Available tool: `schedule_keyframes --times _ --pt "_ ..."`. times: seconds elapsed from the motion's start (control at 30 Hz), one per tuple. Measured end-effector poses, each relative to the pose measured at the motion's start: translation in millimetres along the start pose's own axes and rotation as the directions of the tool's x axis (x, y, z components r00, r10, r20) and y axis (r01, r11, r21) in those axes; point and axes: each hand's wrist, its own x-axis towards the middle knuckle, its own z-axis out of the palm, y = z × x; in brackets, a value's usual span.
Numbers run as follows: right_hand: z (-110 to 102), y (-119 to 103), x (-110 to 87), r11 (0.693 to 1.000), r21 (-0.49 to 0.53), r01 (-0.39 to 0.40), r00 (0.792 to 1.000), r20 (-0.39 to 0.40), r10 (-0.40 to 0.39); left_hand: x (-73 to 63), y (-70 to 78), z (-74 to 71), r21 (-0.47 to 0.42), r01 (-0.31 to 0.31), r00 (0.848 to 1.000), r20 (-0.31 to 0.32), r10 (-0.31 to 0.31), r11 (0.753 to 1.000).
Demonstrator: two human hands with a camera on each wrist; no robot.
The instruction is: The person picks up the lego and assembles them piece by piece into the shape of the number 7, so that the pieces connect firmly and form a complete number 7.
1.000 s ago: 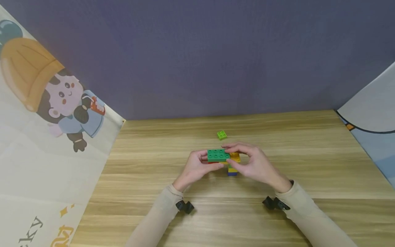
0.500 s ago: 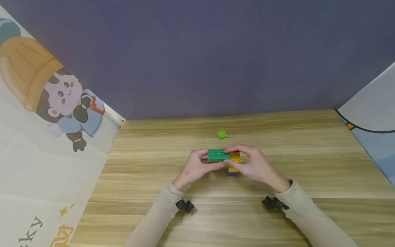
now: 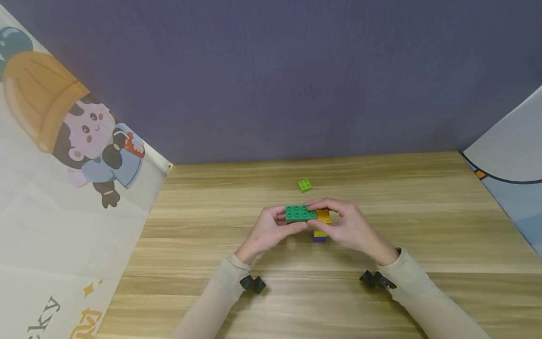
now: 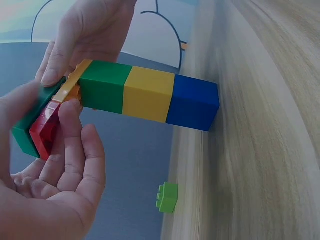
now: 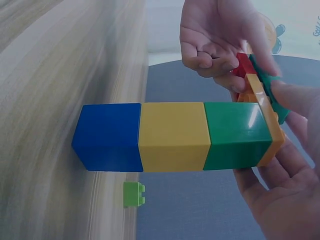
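A tower stands upright on the table, with a blue block (image 4: 194,102) at the bottom, a yellow block (image 4: 149,94) above it and a green block (image 4: 106,87) on top. Across its top lies a flat orange brick (image 3: 323,216) that juts out to the left. A long green brick (image 3: 298,213) covers part of it, with a thin red brick (image 4: 44,125) under its left end. My left hand (image 3: 266,234) grips the red and long green bricks from the left, fingertips underneath. My right hand (image 3: 354,227) pinches the long green brick's right end between thumb and fingers.
A small lime-green brick (image 3: 304,185) lies on the wooden table (image 3: 211,235) behind the tower. A dark blue-grey panel (image 3: 296,84) rises at the table's back edge, and a printed white sheet (image 3: 42,226) borders the left side.
Both hands stay almost in place on the bricks. The red edge seen below the long green brick in the earlier head frames is hardly visible now.
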Motion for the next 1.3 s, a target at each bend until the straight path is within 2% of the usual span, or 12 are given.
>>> schedule_keyframes --times 0.2,0.4,0.57,1.3 --pt "1.1 1.2 0.1 1.0 0.009 0.014 1.0 -0.011 -0.014 -0.6 3.0 -0.3 -0.04 -0.017 1.0 -0.023 0.016 0.999" --pt "1.1 2.2 -0.5 1.0 0.012 0.012 1.0 -0.009 -0.012 0.4 7.8 0.2 -0.076 0.028 0.998 -0.046 -0.032 0.997" --pt "0.8 2.5 -1.2 1.0 0.017 0.005 1.0 -0.002 -0.005 1.1 9.6 0.0 -0.073 0.053 0.998 -0.041 -0.056 0.996" --pt "2.9 4.7 -2.3 0.999 0.043 -0.003 1.0 0.007 0.003 4.2 8.9 -2.6 -0.123 0.092 0.995 -0.017 -0.095 0.988"
